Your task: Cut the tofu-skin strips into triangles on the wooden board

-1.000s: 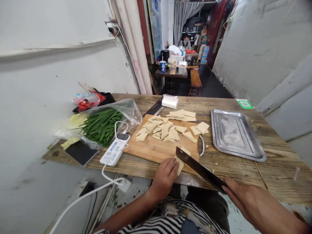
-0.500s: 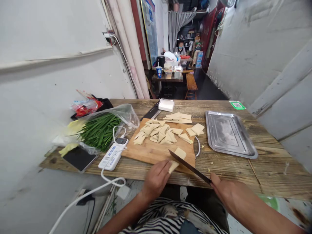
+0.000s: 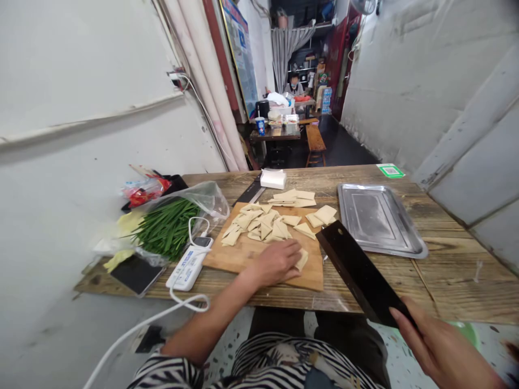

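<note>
My right hand [image 3: 438, 335] grips the handle of a dark, broad-bladed cleaver [image 3: 360, 273], raised with its flat side showing, to the right of the wooden cutting board [image 3: 231, 259]. On the board's near right part, my left hand [image 3: 278, 262] has its fingers curled over a pale, flat piece of what looks like dried tofu [image 3: 302, 259]; the hand hides part of it. Farther back on the board lies a pile of tofu triangles [image 3: 263, 221]. Stacked uncut sheets [image 3: 294, 197] lie behind the pile, and more square sheets [image 3: 322, 215] are at the board's right edge.
A metal tray [image 3: 381, 221] lies at the right. Green chives [image 3: 168, 227] in a plastic bag, a white power strip [image 3: 188, 265] with cables and a dark flat device [image 3: 140, 267] are at the left. Behind the board are another knife [image 3: 249, 189] and a white box [image 3: 273, 178].
The cleaver has lifted off the board and swung right, its flat side now turned up. My left hand has moved forward over the tofu on the board.
</note>
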`<state>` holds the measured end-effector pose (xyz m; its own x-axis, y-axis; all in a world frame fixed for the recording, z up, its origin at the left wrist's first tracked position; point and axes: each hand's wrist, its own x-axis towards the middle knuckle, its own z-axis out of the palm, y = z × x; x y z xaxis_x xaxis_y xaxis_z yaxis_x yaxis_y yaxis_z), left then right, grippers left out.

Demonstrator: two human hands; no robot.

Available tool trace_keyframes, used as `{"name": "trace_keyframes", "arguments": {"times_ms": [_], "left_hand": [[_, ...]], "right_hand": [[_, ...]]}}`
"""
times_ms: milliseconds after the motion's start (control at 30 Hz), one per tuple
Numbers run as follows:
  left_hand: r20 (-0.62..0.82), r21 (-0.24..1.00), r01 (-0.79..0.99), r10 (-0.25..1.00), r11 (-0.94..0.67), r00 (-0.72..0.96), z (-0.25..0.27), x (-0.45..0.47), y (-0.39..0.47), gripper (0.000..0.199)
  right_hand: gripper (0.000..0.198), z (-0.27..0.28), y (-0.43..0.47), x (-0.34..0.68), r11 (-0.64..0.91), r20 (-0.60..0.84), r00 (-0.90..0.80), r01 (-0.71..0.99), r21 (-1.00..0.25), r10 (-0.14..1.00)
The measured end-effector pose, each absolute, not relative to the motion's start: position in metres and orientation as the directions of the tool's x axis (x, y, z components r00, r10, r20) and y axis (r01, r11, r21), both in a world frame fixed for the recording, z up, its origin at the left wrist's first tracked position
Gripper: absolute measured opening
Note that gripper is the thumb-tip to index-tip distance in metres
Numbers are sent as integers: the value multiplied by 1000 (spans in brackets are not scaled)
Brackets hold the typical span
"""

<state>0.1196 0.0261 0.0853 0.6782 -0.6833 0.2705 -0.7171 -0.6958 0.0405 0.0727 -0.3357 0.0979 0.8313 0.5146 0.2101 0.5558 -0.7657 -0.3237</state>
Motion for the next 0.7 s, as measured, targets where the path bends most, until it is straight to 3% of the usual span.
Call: {"name": "trace_keyframes", "arguments": {"times_ms": [167, 300, 400, 500, 567, 700], "left_hand": [[60, 321, -639, -658, -699, 751, 108, 129, 36, 45], [-2, 301, -603, -633, -739, 774, 112, 131, 26, 53], [81, 213, -500, -494, -840, 865, 99, 118, 8, 59], [282, 200, -261, -200, -945, 938, 78, 98, -16, 60], [348, 202, -153, -75, -967, 934, 69, 86, -27, 61], [386, 260, -164, -54, -952, 921, 63, 69, -25, 79]], "right_hand": [[43, 76, -349, 71, -782, -50, 890, 371, -500, 454], [41, 80, -343, 72, -771, -39, 890, 370, -518, 453], [38, 88, -334, 71, -760, 37, 881, 427, -489, 471], [38, 96, -325, 70, -754, 168, 862, 501, -424, 478], [35, 101, -321, 70, -749, 204, 842, 539, -385, 500], [29, 110, -315, 75, -728, 204, 796, 604, -324, 570]]}}
